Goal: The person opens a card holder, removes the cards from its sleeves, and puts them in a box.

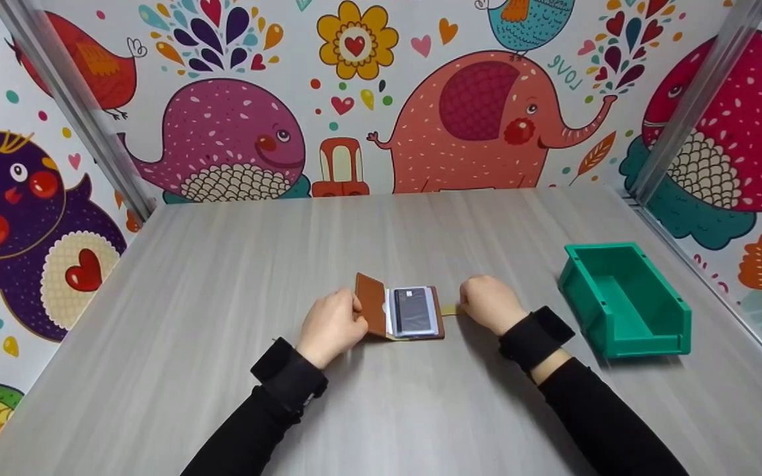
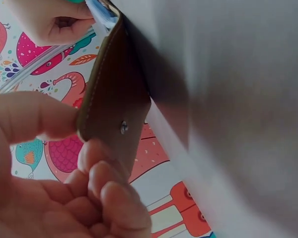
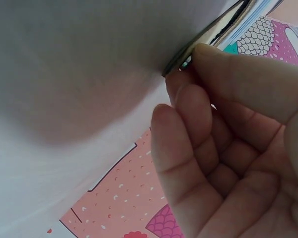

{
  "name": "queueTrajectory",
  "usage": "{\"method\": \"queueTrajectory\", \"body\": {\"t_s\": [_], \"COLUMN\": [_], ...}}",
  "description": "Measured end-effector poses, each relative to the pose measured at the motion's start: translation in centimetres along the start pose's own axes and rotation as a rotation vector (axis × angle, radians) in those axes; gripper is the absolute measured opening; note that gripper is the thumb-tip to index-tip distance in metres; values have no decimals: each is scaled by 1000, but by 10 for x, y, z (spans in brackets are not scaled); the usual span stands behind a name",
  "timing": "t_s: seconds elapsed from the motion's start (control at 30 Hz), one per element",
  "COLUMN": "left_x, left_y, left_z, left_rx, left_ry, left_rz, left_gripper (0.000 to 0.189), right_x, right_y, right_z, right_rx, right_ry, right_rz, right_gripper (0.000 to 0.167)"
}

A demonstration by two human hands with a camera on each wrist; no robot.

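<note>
A brown leather card holder (image 1: 372, 305) lies spread on the table, its left cover tilted up. Inside it is a stack of clear sleeves with a dark card (image 1: 414, 311) on top. The left hand (image 1: 333, 324) pinches the raised cover between thumb and fingers; a metal snap (image 2: 124, 127) shows on the cover's outer face in the left wrist view. On the other side, the right hand (image 1: 492, 303) pinches the closure strap (image 1: 450, 309), its pale yellowish inner face showing. In the right wrist view the strap's end (image 3: 186, 60) sits between thumb and forefinger.
A green plastic bin (image 1: 626, 301) stands on the table (image 1: 255, 251) to the right of the right forearm. Printed cartoon panels (image 1: 354, 106) wall the table at the back and both sides, with metal posts (image 1: 80, 112) at the corners.
</note>
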State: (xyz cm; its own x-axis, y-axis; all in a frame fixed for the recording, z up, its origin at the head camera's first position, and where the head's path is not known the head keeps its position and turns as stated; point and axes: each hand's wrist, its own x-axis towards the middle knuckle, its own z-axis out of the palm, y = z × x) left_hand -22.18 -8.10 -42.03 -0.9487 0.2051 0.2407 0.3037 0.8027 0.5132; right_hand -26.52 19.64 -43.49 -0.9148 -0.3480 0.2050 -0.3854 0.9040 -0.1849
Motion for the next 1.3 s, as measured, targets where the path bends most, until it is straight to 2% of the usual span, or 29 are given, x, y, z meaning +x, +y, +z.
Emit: {"method": "queueTrajectory", "body": {"t_s": [0.33, 0.7, 1.0, 1.3], "left_x": [-2, 0, 3, 2], "left_y": [-8, -13, -12, -12], "left_z": [0, 2, 4, 7], "left_rx": [46, 92, 122, 173], "left_ry": [-17, -95, -153, -139], "left_rz": [19, -16, -15, 4], "left_gripper": [10, 3, 29, 25], "right_x": [0, -1, -1, -1], "right_y": [0, 0, 0, 0], "right_z": [0, 0, 0, 1], "right_rx": [0, 0, 4, 4], "right_ry": [15, 51, 38, 35], "right_rz": [-21, -67, -54, -45], "right_gripper": [15, 18, 18, 17]}}
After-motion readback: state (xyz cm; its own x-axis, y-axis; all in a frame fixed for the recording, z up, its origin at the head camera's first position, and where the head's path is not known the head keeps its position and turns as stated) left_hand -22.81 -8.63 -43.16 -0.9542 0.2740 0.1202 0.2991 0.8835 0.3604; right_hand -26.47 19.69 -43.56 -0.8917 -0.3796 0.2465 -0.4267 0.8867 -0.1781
